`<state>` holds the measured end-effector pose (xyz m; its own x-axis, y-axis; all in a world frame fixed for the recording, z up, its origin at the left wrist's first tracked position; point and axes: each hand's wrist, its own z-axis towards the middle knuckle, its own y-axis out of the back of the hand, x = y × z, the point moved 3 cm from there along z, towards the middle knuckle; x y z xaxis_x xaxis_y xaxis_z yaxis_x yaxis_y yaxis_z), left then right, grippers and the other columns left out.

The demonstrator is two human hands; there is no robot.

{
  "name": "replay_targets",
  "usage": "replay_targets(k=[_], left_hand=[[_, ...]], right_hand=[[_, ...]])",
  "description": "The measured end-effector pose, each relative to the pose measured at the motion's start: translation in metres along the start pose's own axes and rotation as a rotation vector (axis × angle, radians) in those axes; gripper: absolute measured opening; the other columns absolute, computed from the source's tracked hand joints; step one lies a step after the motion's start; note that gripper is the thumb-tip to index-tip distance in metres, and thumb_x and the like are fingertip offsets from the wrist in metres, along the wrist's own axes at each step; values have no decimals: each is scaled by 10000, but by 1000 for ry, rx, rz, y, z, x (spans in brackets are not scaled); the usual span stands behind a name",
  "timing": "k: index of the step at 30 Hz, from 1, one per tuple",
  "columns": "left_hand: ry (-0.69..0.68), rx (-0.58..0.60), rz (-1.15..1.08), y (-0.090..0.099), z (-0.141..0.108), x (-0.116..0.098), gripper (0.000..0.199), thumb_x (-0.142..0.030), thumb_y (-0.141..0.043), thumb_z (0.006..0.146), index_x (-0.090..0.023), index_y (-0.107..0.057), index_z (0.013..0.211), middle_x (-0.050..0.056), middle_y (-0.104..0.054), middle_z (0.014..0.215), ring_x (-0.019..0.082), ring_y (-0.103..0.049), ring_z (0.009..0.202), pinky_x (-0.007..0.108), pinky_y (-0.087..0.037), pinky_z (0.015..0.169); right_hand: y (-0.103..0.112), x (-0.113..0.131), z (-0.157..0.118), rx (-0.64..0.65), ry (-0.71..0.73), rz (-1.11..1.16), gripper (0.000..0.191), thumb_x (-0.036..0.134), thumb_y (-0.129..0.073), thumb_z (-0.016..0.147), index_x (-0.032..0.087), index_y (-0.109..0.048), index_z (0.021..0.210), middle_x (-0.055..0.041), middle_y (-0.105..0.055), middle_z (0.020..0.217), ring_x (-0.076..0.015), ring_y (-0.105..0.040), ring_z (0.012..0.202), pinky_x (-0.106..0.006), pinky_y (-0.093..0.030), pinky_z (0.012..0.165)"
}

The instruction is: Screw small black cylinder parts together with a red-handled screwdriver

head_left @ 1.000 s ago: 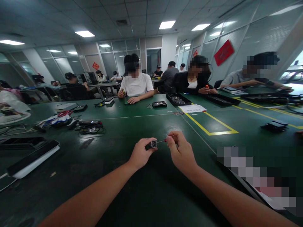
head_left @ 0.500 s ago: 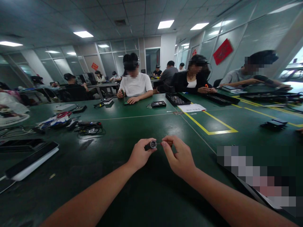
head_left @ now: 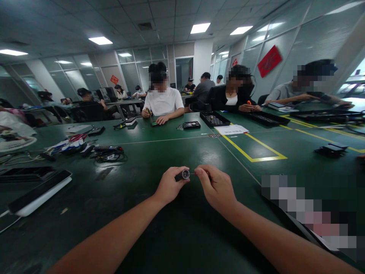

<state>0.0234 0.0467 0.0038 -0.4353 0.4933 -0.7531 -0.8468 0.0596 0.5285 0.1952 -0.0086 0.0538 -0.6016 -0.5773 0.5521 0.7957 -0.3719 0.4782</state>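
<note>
Taking the small round part (head_left: 185,174) as the middle of the dial, I see it held up over the table (head_left: 148,167), its ringed, hollow-looking end turned toward the wearer, perhaps to keep that face in sight. The left hand (head_left: 170,185) comes in from eight o'clock, thumb and fingers pinching the part from the side, which seems to leave its three o'clock flank free. There a thin-shafted tool (head_left: 192,174) points at it; I cannot tell whether the tip touches or goes in. The right hand (head_left: 216,184), between three and four, has its fingers wrapped around the handle, hiding most of it, a grip that likely holds the shaft level. Farther out, a bundle of black cables (head_left: 110,154) lies toward ten o'clock and a black-and-white device (head_left: 41,194) between eight and nine, both well apart from the hands, presumably for elbow room. A black tray (head_left: 215,120) of small pieces sits at one o'clock, nearer the co-worker in white (head_left: 163,101), who sits between eleven and twelve.
</note>
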Motion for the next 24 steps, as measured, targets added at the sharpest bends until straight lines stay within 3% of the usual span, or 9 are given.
replay_targets(k=[6,9,12,14,24], left_hand=[[-9,-44,75,1,0,0,391,-115,-761,802,-299,-700,1141,1,-702,1124,217,-621,1074,380,-457,984],[-49,-38,154,4,2,-4,380,-134,-766,808,-303,-698,1140,-3,-705,1126,228,-613,1080,410,-449,987],[-80,-41,214,8,4,-7,353,-134,-759,817,-287,-698,1128,3,-709,1121,237,-606,1078,440,-433,998],[-66,-46,227,10,4,-6,349,-129,-753,819,-277,-695,1129,11,-710,1122,242,-606,1073,451,-430,1000],[-37,-48,203,9,3,-4,349,-164,-763,817,-275,-690,1140,25,-711,1110,244,-607,1048,450,-439,985]], right_hand=[[-2,-15,4,-69,-220,173,243,390,-467,991,211,-632,979,-40,-695,847,-199,-652,775,-323,-472,713],[-7,-31,6,-125,-424,349,320,477,-468,970,211,-646,957,-42,-687,810,-208,-645,763,-351,-496,738],[-15,-49,6,-221,-706,619,344,516,-488,922,214,-611,812,-22,-622,691,-193,-600,632,-350,-511,642],[-18,-55,6,-249,-779,694,330,525,-520,898,221,-599,798,-14,-610,678,-188,-590,614,-346,-518,625],[-7,-29,6,-161,-427,304,330,489,-422,989,211,-598,979,-47,-684,829,-205,-648,763,-361,-511,742]])
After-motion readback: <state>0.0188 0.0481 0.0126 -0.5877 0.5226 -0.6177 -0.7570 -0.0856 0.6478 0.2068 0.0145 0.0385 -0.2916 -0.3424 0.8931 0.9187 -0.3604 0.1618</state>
